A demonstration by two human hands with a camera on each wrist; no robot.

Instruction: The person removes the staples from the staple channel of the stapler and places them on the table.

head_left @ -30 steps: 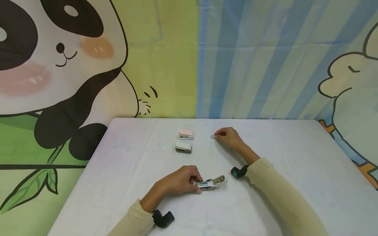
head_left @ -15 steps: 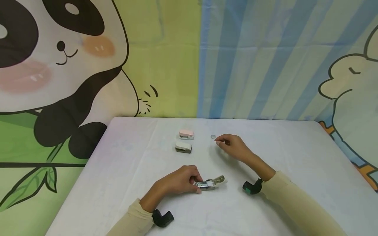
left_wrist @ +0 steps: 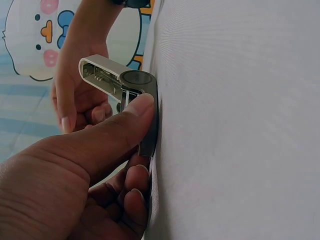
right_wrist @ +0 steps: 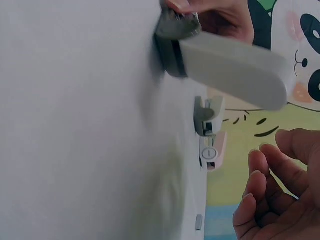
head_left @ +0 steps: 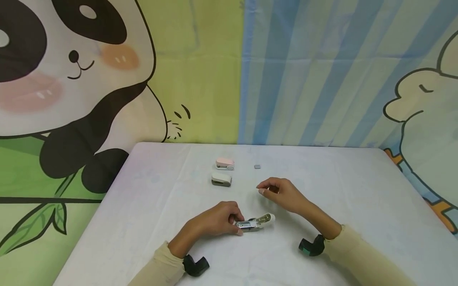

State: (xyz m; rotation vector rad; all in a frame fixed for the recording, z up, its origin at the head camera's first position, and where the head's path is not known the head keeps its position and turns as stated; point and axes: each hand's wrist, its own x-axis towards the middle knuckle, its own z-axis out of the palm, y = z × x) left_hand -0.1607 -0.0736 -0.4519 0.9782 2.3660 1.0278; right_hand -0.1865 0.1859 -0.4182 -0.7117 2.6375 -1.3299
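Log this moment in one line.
left grip: holds opened stapler | right grip: empty | small grey block, pink stapler, white stapler: on table, unheld

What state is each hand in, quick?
Left hand: holding the opened stapler, thumb on its base.
Right hand: open, fingers loosely curled, holding nothing.

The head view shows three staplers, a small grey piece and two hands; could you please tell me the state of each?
Held stapler: swung open.
White stapler: closed.
Pink stapler: closed.
Small grey piece: lying untouched.
Left hand: gripping the open stapler.
Right hand: fingers loosely bent, holding nothing.
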